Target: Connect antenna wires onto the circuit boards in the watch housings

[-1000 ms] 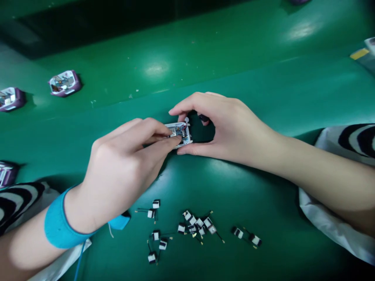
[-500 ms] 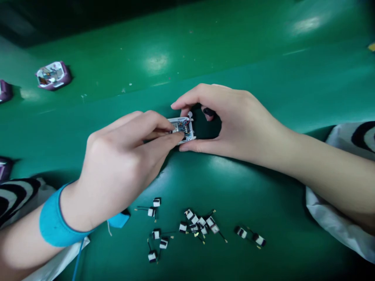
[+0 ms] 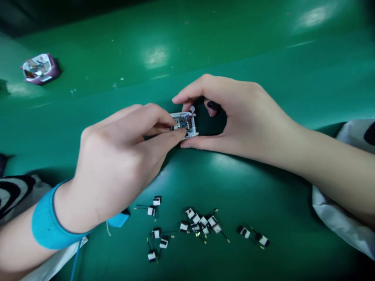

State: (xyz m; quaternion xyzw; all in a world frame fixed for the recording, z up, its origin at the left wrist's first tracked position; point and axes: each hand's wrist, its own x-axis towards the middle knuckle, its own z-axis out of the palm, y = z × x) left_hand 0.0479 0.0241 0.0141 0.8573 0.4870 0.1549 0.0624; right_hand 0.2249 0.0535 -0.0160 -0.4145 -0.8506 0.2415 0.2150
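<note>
A small open white housing [image 3: 193,128] with a circuit board [image 3: 184,121] and a thin red wire inside lies between my two hands at the middle of the view. My right hand [image 3: 243,113] grips the housing's edges, thumb at the near side and fingers at the far side. By one of its curled fingers shows a small black thing [image 3: 213,105] whose kind I cannot make out. From the left, my left hand [image 3: 125,144] reaches over the board with thumb and fingers pinched. At its fingertips shows a small black-and-white part [image 3: 174,127], mostly hidden.
Several small black-and-white modules [image 3: 202,222] with short black leads and gold-coloured ends lie on the green table mat [image 3: 205,179] nearer me. A purple-and-white open case [image 3: 41,70] stands at the far left. A blue band [image 3: 52,218] with a cord circles my left wrist.
My hands and the housing sit slightly higher in the picture, and the purple case has shifted left as the view moved. The grip on the housing looks the same.
</note>
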